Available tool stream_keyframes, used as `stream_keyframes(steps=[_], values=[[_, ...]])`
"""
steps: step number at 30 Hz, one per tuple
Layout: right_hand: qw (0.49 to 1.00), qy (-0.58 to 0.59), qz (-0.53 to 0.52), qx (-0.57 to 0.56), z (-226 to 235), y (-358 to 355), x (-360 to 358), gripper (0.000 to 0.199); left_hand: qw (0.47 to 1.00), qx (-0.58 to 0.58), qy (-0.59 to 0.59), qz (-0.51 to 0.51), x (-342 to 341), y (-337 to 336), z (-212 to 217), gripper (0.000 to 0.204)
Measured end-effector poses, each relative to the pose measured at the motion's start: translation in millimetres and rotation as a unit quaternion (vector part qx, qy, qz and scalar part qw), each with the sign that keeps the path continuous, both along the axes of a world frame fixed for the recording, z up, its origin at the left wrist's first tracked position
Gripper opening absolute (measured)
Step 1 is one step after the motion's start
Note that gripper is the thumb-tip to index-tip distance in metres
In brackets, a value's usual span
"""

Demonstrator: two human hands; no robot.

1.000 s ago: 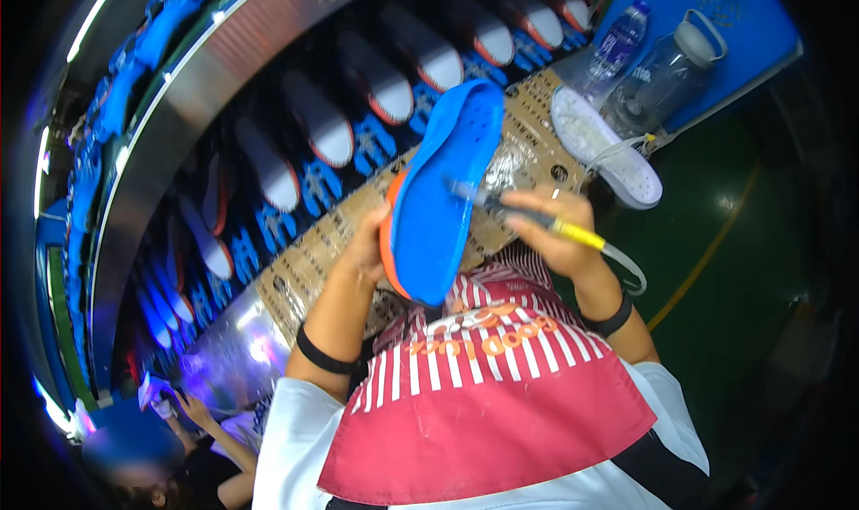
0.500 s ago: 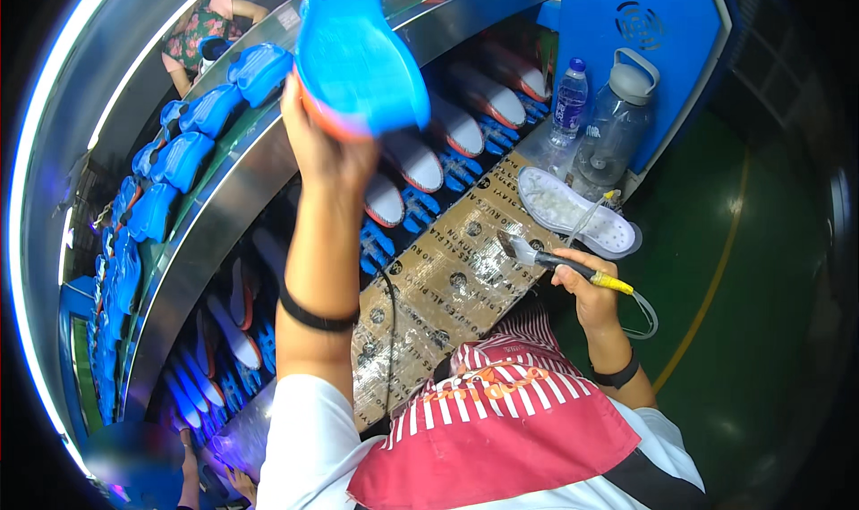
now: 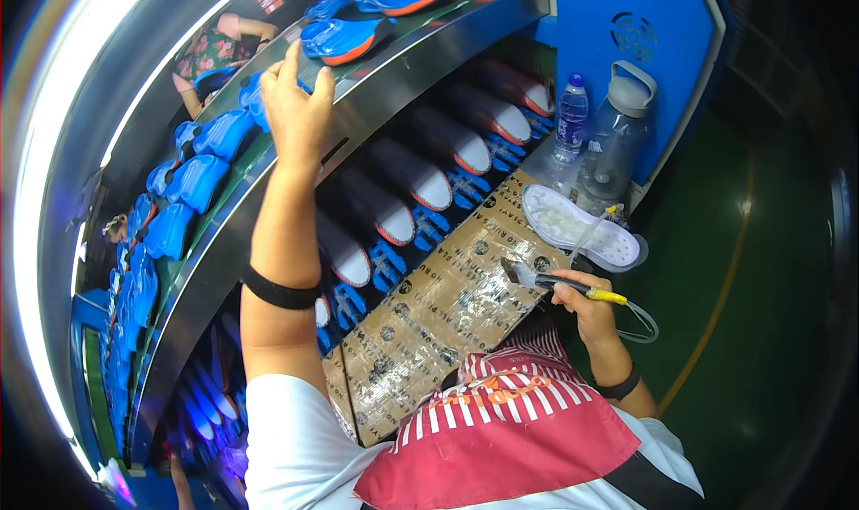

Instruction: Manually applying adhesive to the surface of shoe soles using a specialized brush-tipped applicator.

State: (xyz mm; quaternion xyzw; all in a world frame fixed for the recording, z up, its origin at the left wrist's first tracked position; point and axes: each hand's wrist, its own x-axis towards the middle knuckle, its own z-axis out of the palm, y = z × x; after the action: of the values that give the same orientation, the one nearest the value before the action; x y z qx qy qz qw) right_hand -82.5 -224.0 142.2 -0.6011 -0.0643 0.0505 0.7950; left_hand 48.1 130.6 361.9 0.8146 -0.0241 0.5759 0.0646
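Observation:
My left hand (image 3: 296, 116) is raised over the upper conveyor, fingers apart, with no grip on anything that I can see. Just past its fingertips lies a blue shoe sole (image 3: 344, 41) with an orange edge. Another blue sole (image 3: 253, 103) is partly covered by the hand; whether they touch I cannot tell. Over the cardboard-topped ledge (image 3: 429, 318), my right hand (image 3: 586, 306) is closed round the dark handle of a flat brush (image 3: 528, 276). Yellow tape wraps the handle's end, and a clear tube runs from it. A white shoe sole (image 3: 577, 226) holding whitish clumps lies beyond that hand.
More blue soles (image 3: 197, 182) line the curved upper conveyor (image 3: 358, 107). Below it, dark shoes with white bottoms (image 3: 433, 190) sit beside blue racks (image 3: 429, 230). A small bottle (image 3: 571, 116) and a large jug (image 3: 614, 143) stand by the blue panel (image 3: 640, 89). Another person (image 3: 215, 54) is across the line.
The blue sole that my left hand held up is out of its grip, and the hand now reaches over the upper conveyor. My right hand keeps the brush in nearly the same place.

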Motion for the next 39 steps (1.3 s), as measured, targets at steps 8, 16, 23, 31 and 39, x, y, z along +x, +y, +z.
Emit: stream_keyframes(steps=[8, 16, 23, 31, 39], values=[[1.000, 0.013, 0.024, 0.001, -10.0, 2.1, 0.6, 0.024, 0.989, 0.086, 0.120, -0.002, -73.9, 29.1, 9.4, 0.036], [0.999, 0.026, 0.038, 0.018, -19.6, 5.1, 0.0, 0.025, 0.755, -0.464, -0.278, -0.371, -121.1, -51.2, -40.2, 0.047], [0.997, 0.021, 0.025, 0.077, -15.4, 4.7, -3.9, 0.026, 0.107, -0.640, 0.138, -0.748, -91.9, -39.9, -93.0, 0.081], [0.997, -0.007, 0.003, 0.082, -8.1, -10.2, -5.7, 0.024, 0.211, -0.622, 0.243, -0.714, -129.2, -84.6, -153.0, 0.083], [0.970, -0.221, 0.096, -0.018, 69.0, 19.3, 2.5, 0.021, 0.182, -0.740, 0.332, -0.556, -167.2, -112.8, -239.3, 0.086]])
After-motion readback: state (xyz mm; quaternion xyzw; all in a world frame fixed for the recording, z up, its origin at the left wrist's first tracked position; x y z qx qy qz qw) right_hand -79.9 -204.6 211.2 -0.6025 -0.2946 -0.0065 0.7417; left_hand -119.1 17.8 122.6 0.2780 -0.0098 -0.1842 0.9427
